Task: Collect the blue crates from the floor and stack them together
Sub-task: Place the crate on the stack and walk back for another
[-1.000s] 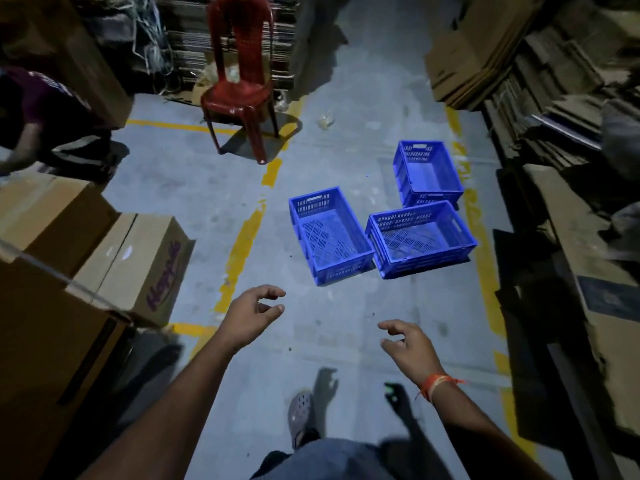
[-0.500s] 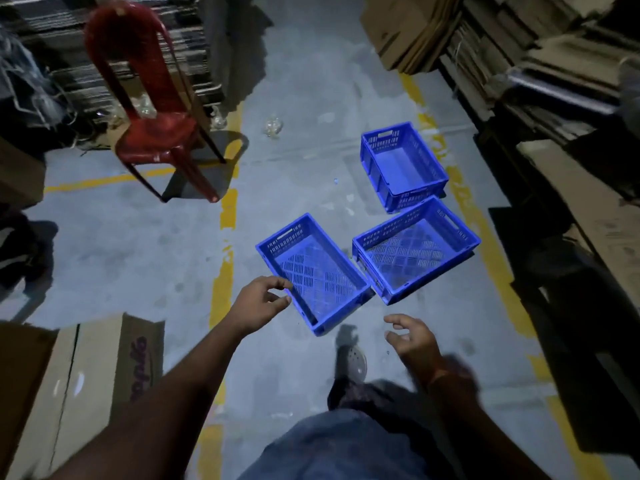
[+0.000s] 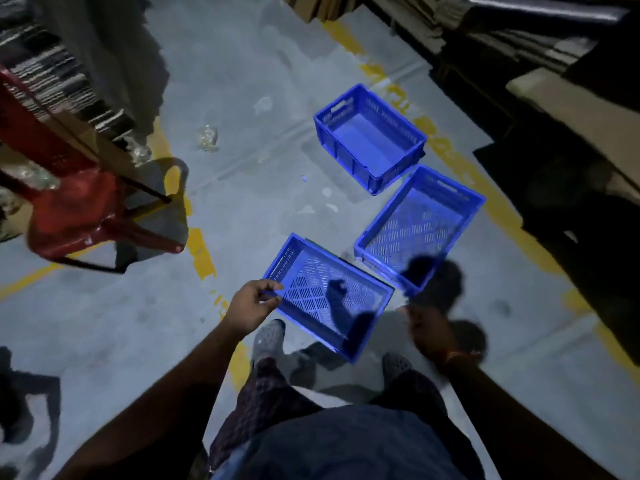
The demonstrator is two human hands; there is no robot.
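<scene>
Both hands have come down closer to the crates than a moment ago. The left hand (image 3: 252, 305) reaches forward, and its grip pinches the left corner of the nearest blue crate (image 3: 329, 296), fingers curled over the rim. That crate sits on the floor (image 3: 242, 188) right in front of the feet. A second blue crate (image 3: 419, 226) lies just beside it, and a third blue crate (image 3: 370, 136) sits farther back. The right hand (image 3: 431, 332) hangs by the near crate's right side. It is dark there, so I cannot tell its grip.
</scene>
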